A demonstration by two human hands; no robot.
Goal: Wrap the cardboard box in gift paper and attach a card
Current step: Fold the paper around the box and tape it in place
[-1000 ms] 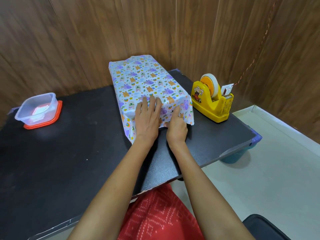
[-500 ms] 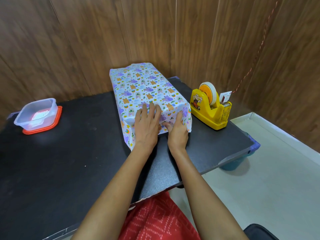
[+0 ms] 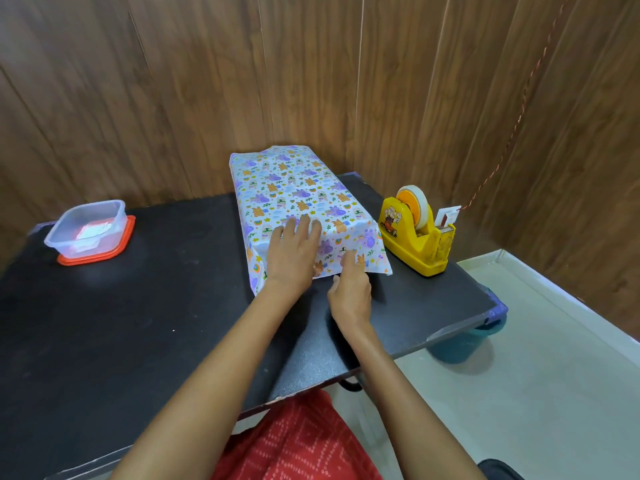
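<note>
Box (image 3: 298, 188) in gift paper (image 3: 362, 249) sits on the table (image 3: 156, 306), its near end under my left hand (image 3: 294, 261), whose fingers (image 3: 304, 228) lie straight, pressing the paper down. My right hand (image 3: 349, 296) touches the flap's lower edge with one fingertip; I cannot tell whether it pinches. A tape dispenser (image 3: 415, 244) stands right of my fingers.

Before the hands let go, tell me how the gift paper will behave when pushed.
The gift paper looks thin and floppy: its near flap juts out loose at the corner, so it likely bends. The left hand presses it flat, suggesting it may spring back. Its sheen hints at slipperiness.
</note>
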